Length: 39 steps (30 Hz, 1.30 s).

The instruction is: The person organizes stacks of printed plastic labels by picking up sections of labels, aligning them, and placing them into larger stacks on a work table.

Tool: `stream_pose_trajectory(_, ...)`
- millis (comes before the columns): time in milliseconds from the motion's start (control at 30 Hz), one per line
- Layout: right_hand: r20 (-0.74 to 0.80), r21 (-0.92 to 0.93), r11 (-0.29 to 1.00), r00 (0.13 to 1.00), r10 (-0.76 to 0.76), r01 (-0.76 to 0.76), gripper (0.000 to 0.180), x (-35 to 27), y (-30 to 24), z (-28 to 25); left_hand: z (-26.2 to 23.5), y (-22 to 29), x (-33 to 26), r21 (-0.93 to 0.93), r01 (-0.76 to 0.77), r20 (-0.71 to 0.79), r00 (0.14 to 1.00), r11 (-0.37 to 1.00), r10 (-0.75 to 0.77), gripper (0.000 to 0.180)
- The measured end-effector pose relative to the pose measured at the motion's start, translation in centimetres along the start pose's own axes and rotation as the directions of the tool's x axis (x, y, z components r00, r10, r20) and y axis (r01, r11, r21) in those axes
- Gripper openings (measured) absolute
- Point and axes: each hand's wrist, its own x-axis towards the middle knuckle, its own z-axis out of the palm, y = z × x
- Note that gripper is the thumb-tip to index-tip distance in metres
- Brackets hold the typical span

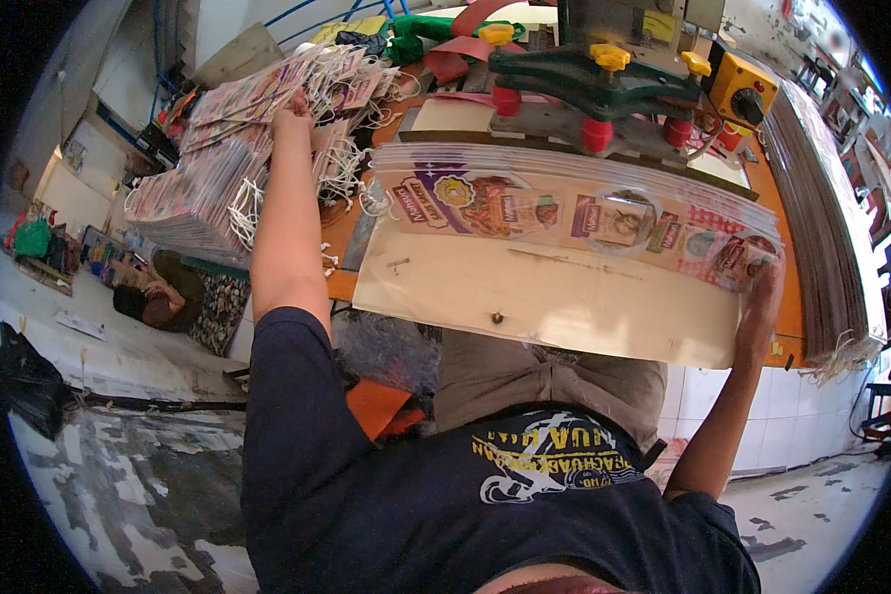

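Handling, head view: sheets (584, 213) at centre to right of the frame; pile (220, 163) at upper left.
Left hand (291, 116): upper left of the frame, at the top of the pile. Fingers curled well in; whether a piece is pinched between them cannot be told.
Right hand (760, 287): right of the frame, against the right end of the sheets. Fingers partly bent at that edge; their far side is hidden, so firmness of hold cannot be told.
Sheets, condition: printed, overlapped in a stepped row across the board (544, 292), edges nearly aligned. White cord (374, 200) shows at their left end.
Pile, condition: printed pieces with white cords, layered, upper part uneven.
Press (604, 84): top centre, just behind the sheets.
Stack (824, 228): right edge of the frame, tall, apart from the pile.
Step in hand: judged to be transfer between row and pile, right hand steadying the row.
Next move: judged to call for freeing one piece without snagging cords, while the row stays square.
Risk: loose cords could catch neighbouring pieces; the row could slide.
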Motion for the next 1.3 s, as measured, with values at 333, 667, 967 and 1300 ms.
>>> stream_pose_trajectory(333, 0.004, 0.046, 0.999, 1.0, 0.0, 0.0, 0.065, -0.1, 0.4, 0.0, -0.2, 0.9, -0.3, 0.15, -0.114, -0.045, 0.992, 0.982, 0.122, 0.041)
stream_pose_trajectory(667, 0.004, 0.06, 0.998, 1.0, 0.003, -0.003, 0.061, -0.1, 0.8, -1.0, 0.3, -5.8, -18.2, 0.0, -0.069, 0.073, 0.995, 0.998, 0.069, 0.017)
stream_pose_trajectory(967, -0.007, 0.028, 1.0, 1.0, 0.007, -0.006, 0.062, 0.1, 0.7, -0.6, -4.8, -4.8, -21.7, -0.014, -0.052, 0.12, 0.991, 0.999, 0.053, 0.032)
stream_pose_trajectory(1300, 0.044, -0.011, 0.998, 0.998, -0.054, 0.054, 0.06, 0.4, 1.9, -2.1, -2.4, -7.3, -20.7, -0.089, -0.011, 0.191, 0.981, 0.996, 0.028, 0.026)
